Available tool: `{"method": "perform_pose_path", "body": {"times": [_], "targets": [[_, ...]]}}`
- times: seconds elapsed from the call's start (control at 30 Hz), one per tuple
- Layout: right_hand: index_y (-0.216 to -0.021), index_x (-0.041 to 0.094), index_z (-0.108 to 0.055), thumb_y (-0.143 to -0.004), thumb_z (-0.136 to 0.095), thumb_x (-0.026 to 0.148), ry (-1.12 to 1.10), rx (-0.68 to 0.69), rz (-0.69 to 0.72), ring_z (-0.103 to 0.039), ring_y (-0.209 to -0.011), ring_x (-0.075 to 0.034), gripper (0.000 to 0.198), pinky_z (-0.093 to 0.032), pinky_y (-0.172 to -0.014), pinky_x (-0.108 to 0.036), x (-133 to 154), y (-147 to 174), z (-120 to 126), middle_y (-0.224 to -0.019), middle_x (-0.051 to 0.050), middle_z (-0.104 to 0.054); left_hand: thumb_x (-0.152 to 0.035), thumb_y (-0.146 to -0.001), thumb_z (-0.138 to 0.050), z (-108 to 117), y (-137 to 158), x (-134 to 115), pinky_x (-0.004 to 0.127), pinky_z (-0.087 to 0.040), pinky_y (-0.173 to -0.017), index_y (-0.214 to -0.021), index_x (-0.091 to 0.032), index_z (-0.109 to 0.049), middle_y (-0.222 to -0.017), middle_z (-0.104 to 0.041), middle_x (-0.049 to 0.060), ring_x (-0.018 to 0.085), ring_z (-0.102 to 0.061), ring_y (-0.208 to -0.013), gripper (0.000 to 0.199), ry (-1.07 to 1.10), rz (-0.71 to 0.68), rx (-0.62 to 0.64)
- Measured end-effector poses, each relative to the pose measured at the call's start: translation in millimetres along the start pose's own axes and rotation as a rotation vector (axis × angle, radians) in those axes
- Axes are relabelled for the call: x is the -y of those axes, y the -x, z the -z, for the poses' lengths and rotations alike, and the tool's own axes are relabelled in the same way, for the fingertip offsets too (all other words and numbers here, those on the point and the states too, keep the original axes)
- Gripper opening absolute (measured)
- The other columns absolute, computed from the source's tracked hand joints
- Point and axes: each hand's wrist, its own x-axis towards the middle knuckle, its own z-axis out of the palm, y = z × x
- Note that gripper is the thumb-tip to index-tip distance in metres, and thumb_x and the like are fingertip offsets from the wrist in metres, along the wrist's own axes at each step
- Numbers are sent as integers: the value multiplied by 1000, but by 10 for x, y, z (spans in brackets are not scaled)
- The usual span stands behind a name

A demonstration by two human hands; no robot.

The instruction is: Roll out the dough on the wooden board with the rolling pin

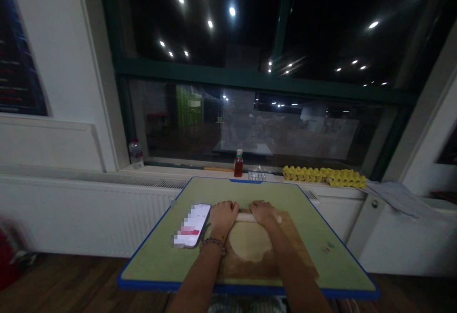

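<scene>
Both my hands are on a pale rolling pin (245, 217) that lies crosswise over the far part of a flat round of dough (251, 242). My left hand (224, 214) is closed over the pin's left end, a beaded bracelet on its wrist. Over the right part of the pin curls my right hand (263, 212), with a bit of the pin's end showing past it. Beneath the dough is a brown wooden board (298, 251), partly covered by my right forearm.
The board rests on a green table (153, 260) with a blue edge. A phone (193, 225) lies left of my left hand. Along the windowsill stand a red bottle (238, 164), a clear plastic bottle (135, 153) and yellow egg trays (323, 176). A radiator (89, 218) is at left.
</scene>
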Motion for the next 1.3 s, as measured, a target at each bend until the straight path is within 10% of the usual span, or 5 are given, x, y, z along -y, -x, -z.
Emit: {"method": "perform_pose_path", "body": {"times": [1.3], "targets": [[-118,25,-68,-95,-37,26,56,-31,50,-60,-115,-26,39,-44,-91,-41,-3,21,-66,-126,-11,-66,-29,-96,-39,36,74,15,43,-37,-93,-101,-16,-73,-106,-71,15,28,-62,-105,37,-131,-168,-12]]}}
